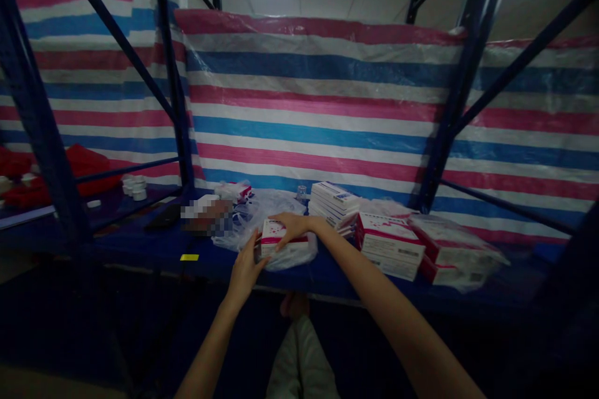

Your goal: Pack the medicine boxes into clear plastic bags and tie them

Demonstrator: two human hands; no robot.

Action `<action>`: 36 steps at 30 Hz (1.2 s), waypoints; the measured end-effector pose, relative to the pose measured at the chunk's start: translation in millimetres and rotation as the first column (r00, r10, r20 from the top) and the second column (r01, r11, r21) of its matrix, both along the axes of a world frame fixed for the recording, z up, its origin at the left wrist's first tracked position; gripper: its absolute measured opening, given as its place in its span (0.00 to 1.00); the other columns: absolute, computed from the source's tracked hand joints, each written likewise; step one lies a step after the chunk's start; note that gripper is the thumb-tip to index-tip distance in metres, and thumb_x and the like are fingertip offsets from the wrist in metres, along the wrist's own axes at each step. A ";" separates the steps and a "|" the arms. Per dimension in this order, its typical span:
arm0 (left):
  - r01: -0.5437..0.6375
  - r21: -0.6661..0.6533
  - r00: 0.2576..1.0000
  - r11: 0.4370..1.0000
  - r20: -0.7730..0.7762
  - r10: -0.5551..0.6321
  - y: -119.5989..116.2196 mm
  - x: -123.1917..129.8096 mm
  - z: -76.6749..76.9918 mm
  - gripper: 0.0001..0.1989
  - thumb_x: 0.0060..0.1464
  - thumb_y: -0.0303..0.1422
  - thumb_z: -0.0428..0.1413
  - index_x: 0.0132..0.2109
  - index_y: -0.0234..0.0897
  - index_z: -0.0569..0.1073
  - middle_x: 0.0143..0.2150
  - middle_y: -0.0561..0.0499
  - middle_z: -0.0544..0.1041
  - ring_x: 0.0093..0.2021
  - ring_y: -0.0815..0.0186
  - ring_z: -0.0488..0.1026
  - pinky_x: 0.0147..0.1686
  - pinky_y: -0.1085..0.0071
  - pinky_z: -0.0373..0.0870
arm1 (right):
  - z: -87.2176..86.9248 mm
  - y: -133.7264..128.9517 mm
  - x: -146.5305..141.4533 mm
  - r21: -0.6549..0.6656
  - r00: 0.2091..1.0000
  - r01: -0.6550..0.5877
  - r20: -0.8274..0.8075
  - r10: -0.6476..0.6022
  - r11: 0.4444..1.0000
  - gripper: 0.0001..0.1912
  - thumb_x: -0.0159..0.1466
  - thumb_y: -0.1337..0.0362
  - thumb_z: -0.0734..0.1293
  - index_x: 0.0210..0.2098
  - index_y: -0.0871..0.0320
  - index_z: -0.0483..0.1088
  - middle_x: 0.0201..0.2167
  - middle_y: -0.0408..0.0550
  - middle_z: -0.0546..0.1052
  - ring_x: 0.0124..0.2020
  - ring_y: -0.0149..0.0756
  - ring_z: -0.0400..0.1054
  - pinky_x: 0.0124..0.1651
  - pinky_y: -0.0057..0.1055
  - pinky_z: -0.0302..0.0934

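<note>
A white and pink box [271, 232] lies on a clear plastic bag [299, 255] near the shelf's front edge. My left hand [245, 269] grips its left side, thumb at the front corner and fingers behind. Over its top right reaches my right hand [292, 227], with the fingers curved down onto the box. More crumpled plastic [266, 206] spreads behind it. Just right of my right hand stands a stack of white boxes [332, 202].
Larger pink and white boxes [393, 246] and a plastic-wrapped box [453, 252] stand at the right. A yellow label [189, 257] marks the blue shelf's [159, 246] front. White jars [135, 187] are at the left, beyond a blue post [175, 87].
</note>
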State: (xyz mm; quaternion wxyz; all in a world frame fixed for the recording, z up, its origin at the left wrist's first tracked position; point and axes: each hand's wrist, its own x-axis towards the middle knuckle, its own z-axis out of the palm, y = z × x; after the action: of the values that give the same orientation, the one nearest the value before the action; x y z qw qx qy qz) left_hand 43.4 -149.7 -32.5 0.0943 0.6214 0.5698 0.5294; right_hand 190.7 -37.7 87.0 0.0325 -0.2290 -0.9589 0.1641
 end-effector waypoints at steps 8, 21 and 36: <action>-0.028 -0.033 1.000 0.999 -0.013 0.028 -2.1 0.2 2.5 0.29 0.51 0.38 0.52 0.59 0.36 0.57 0.58 0.42 0.63 0.57 0.58 0.61 0.56 0.58 0.56 | 0.6 -3.1 -0.4 0.025 0.998 -0.011 -0.068 0.013 1.000 0.46 0.31 0.53 0.76 0.49 0.57 0.63 0.44 0.51 0.70 0.44 0.46 0.65 0.47 0.39 0.59; -0.070 0.188 0.934 0.980 -0.333 0.131 -15.2 42.4 41.5 0.26 0.58 0.41 0.43 0.61 0.36 0.53 0.58 0.41 0.62 0.58 0.57 0.59 0.56 0.55 0.55 | 60.1 -47.4 75.7 -0.505 0.577 -0.293 -0.771 -0.270 0.812 0.35 0.45 0.63 0.70 0.50 0.50 0.53 0.45 0.45 0.68 0.46 0.38 0.64 0.47 0.37 0.62; -0.031 -0.036 0.769 0.999 -0.639 0.001 -6.4 121.1 80.9 0.33 0.47 0.55 0.48 0.48 0.30 0.70 0.49 0.34 0.71 0.51 0.46 0.65 0.51 0.54 0.56 | 112.2 -31.2 263.1 0.033 0.891 0.434 -0.165 -0.424 0.900 0.33 0.38 0.59 0.74 0.45 0.56 0.67 0.42 0.48 0.71 0.41 0.43 0.66 0.43 0.35 0.61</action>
State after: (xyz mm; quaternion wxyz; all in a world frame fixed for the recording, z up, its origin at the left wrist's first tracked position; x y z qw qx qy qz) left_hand 164.5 -156.1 48.4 -0.0958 0.7571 0.5849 0.2748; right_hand 453.8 -68.8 199.2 0.1494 -0.4205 -0.8844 0.1368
